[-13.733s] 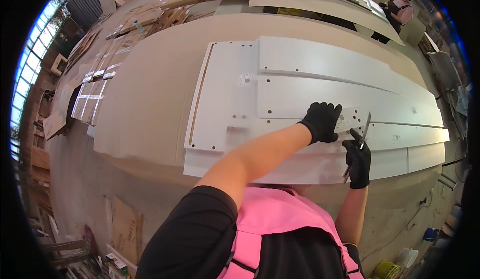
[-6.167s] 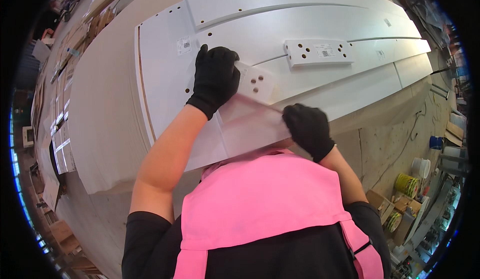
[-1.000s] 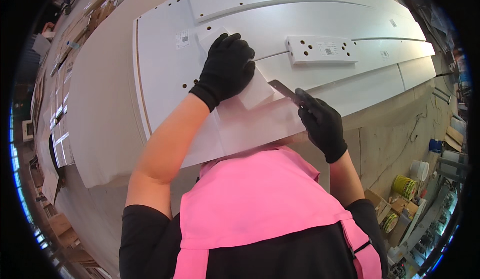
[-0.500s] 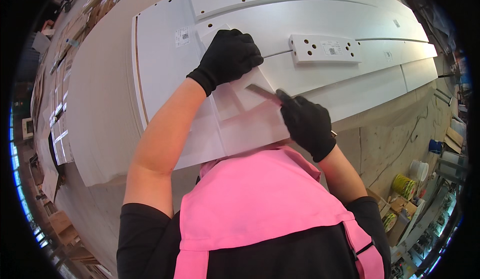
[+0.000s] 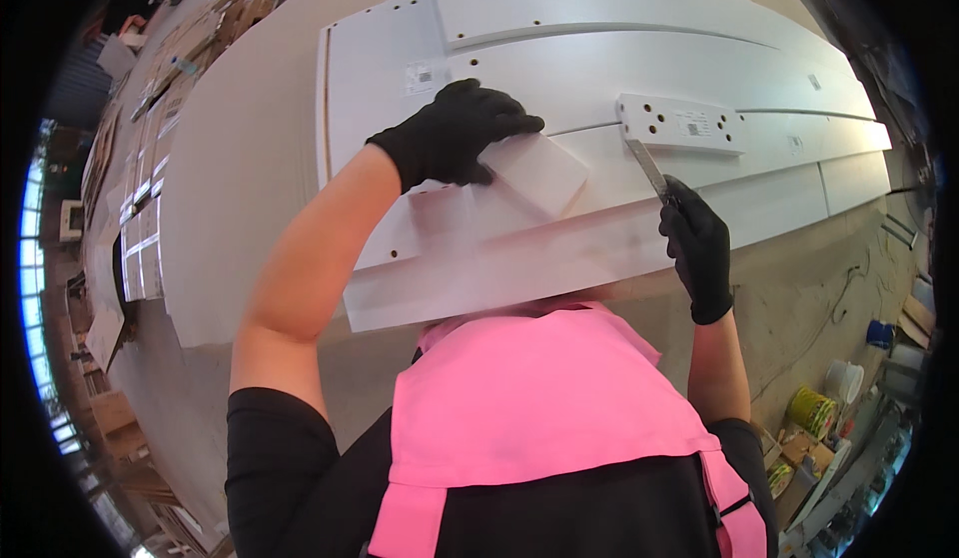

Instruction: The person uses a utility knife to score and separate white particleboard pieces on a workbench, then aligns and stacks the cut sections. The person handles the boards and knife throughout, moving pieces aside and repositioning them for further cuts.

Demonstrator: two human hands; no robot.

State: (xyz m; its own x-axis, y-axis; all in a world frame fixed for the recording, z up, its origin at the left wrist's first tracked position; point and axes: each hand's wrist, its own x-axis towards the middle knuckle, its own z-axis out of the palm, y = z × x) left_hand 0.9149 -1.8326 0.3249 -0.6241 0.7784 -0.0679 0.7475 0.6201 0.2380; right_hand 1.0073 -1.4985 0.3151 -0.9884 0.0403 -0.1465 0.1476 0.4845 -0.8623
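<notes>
My left hand [image 5: 455,136], in a black glove, grips a small white panel [image 5: 544,173] at its upper left edge. The panel is tilted up off the larger white boards beneath it, and its far end is hidden behind the hand. In a closed black-gloved right hand [image 5: 696,246] I hold a flat grey metal file [image 5: 649,170], its blade pointing up and left. The file is apart from the panel. Just beyond its tip lies a white block [image 5: 682,123] with several holes and a label.
Several long white boards [image 5: 559,68] with drilled holes overlap on a beige work surface [image 5: 240,158]. Wrapped stacks [image 5: 143,228] stand at the left. Right of the table are a blue container [image 5: 879,334] and a yellow-green spool [image 5: 811,411] on the floor.
My right hand has drawn the file off the panel, away to the right. The panel has been lifted and turned in my left hand. The whole view has shifted slightly.
</notes>
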